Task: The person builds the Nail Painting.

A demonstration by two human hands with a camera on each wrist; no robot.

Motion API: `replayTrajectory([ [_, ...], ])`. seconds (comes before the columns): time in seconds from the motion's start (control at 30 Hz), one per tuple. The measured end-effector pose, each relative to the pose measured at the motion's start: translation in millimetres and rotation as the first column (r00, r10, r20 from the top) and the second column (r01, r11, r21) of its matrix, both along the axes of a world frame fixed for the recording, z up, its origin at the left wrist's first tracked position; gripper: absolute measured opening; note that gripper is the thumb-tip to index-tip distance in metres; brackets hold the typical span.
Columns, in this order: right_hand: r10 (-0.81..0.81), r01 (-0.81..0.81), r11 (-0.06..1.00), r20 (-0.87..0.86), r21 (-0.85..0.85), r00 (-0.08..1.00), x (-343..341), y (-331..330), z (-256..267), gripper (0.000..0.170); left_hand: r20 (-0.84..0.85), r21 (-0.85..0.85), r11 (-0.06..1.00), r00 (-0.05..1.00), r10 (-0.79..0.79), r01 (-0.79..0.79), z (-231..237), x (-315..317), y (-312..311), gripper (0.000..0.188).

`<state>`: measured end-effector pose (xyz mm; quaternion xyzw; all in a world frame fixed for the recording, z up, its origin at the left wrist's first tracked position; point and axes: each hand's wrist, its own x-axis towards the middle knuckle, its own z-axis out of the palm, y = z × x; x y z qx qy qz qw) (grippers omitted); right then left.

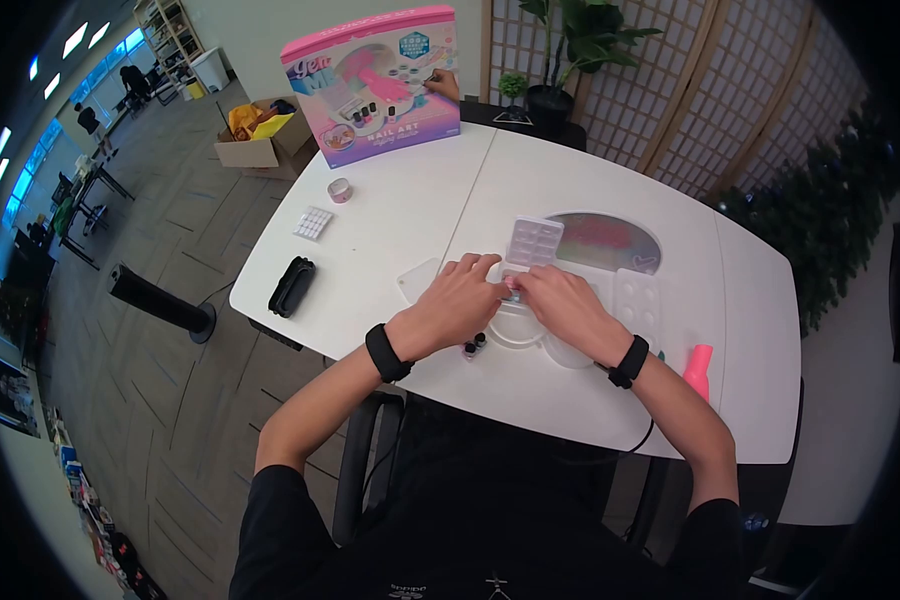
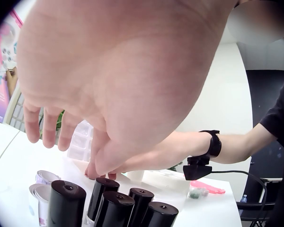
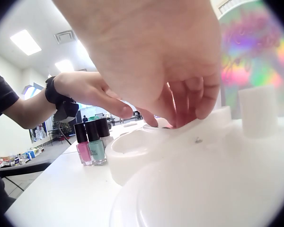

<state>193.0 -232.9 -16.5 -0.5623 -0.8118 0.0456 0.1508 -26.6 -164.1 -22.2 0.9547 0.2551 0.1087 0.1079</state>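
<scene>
My left hand (image 1: 457, 300) and my right hand (image 1: 562, 305) come together at the fingertips over a glossy white plastic base (image 3: 217, 161) on the white worktop (image 1: 385, 235). At their meeting point shows a small pink piece (image 1: 511, 283), mostly hidden by the tips, just in front of a pale plastic palette with square compartments (image 1: 536, 241). My left grip has thumb and forefinger pointing down and the other three fingers hanging apart; I cannot tell whether it pinches anything. My right grip is narrow, its fingers bent down close together by the piece, but whether it has hold of it I cannot tell either. Beside the base, toward my left, stand a black-capped bottle of pink polish (image 3: 84, 150) and a black-capped bottle of teal polish (image 3: 98, 149). A half-round iridescent panel (image 1: 625, 243) rises behind the base, a pale tray with round wells (image 1: 637, 300) lies near my right hand, and a pink-and-purple cardboard box (image 1: 370, 125) stands at the worktop's far side.
</scene>
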Motion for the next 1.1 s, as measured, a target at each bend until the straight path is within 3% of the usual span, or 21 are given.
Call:
replayTrajectory([
  [0.47,0.04,-0.04,0.999,-0.002,0.003,0.999,1,-12,9,0.028,-0.016,-0.01,1.0,1.0,-0.002,0.001,-4,0,1,0.058],
  [0.6,0.056,-0.052,0.997,0.071,-0.053,0.996,2,-14,4,0.032,-0.032,-0.013,1.0,0.999,0.004,-0.004,-2,4,0,0.059],
  [1.1,0.037,-0.038,0.996,-0.017,-0.077,0.999,5,-9,-10,0.032,-0.014,0.05,0.999,1.0,0.001,0.0,-14,7,4,0.057],
])
